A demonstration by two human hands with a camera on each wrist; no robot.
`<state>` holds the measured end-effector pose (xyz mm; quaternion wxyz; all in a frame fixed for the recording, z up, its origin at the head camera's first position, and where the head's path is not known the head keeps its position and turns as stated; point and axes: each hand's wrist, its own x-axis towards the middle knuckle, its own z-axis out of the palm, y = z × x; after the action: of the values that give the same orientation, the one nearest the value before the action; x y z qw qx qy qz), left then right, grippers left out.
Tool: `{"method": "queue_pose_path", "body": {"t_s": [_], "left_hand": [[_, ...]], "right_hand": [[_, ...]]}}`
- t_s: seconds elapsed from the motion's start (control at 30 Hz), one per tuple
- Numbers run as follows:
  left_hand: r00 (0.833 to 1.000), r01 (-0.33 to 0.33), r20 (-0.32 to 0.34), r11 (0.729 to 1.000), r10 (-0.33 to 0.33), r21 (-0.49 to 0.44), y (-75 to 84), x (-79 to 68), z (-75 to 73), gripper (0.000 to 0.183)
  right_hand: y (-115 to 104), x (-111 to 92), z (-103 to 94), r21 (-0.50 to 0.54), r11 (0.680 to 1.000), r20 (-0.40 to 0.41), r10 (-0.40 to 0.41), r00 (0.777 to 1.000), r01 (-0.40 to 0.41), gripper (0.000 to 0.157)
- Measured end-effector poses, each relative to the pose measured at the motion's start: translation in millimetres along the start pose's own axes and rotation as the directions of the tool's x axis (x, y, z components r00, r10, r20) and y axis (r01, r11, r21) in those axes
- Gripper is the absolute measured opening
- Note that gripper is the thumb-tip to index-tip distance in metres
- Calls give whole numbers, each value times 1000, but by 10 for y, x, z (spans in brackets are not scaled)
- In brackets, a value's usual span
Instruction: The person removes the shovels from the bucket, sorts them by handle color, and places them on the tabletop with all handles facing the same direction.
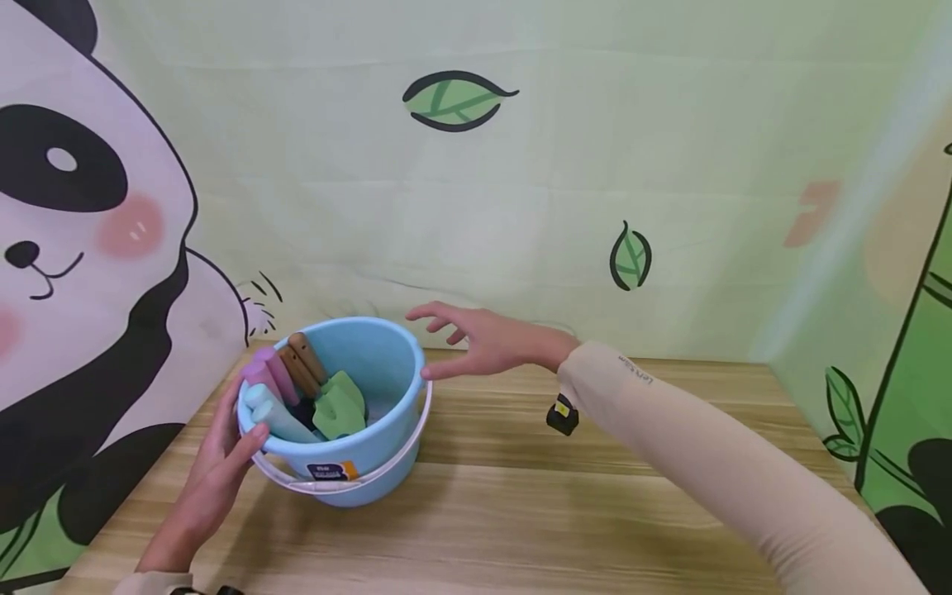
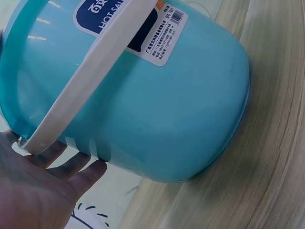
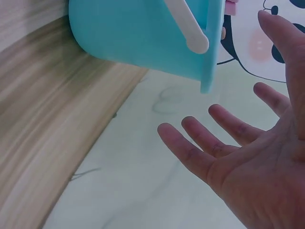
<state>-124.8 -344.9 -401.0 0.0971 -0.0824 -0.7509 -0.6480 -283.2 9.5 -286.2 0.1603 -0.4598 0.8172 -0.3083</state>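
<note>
A light blue bucket (image 1: 387, 463) with a white handle (image 1: 372, 479) stands on the wooden table, a label on its front. Inside it, on the left, are a green scoop-like tool (image 1: 340, 406), brown handles (image 1: 301, 368), purple handles (image 1: 271, 372) and light blue handles (image 1: 278, 413); their lower parts are hidden. My left hand (image 1: 219, 463) grips the bucket's left side, thumb at the rim and fingers along the outer wall. Just off the right rim, my right hand (image 1: 483, 339) is spread and holds nothing. In the right wrist view its fingers (image 3: 190, 148) are apart from the bucket.
The wooden table (image 1: 595, 496) stretches right and forward of the bucket. Behind it rises a pale green cloth backdrop (image 1: 558, 149) printed with leaves and a large panda (image 1: 149, 273). A small black device (image 1: 563, 415) hangs at my right wrist.
</note>
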Motion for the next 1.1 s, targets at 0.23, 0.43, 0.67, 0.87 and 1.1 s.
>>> {"method": "queue_pose_path", "body": {"t_s": [0.23,0.43,0.67,0.87,1.1], "left_hand": [[1000,-17,11,1000,17,-6,0,8,6,70],[1000,-7,10,1000,7,16,0,12,1,71],[1000,0,8,1000,0,32,5,7,-6,71],[1000,-9,2,1000,9,29,-6,1,-11,70],[1000,14,-9,998,-13,54,-8,-2,-11,70]], "right_hand": [[-74,45,-105,-61,998,25,12,1000,-10,79],[-228,131,-275,-109,993,99,64,993,-53,76],[-441,261,-403,-160,986,168,71,983,-44,75],[-523,413,-418,-169,986,176,42,984,-12,74],[-561,570,-350,-151,988,155,56,986,-32,73]]}}
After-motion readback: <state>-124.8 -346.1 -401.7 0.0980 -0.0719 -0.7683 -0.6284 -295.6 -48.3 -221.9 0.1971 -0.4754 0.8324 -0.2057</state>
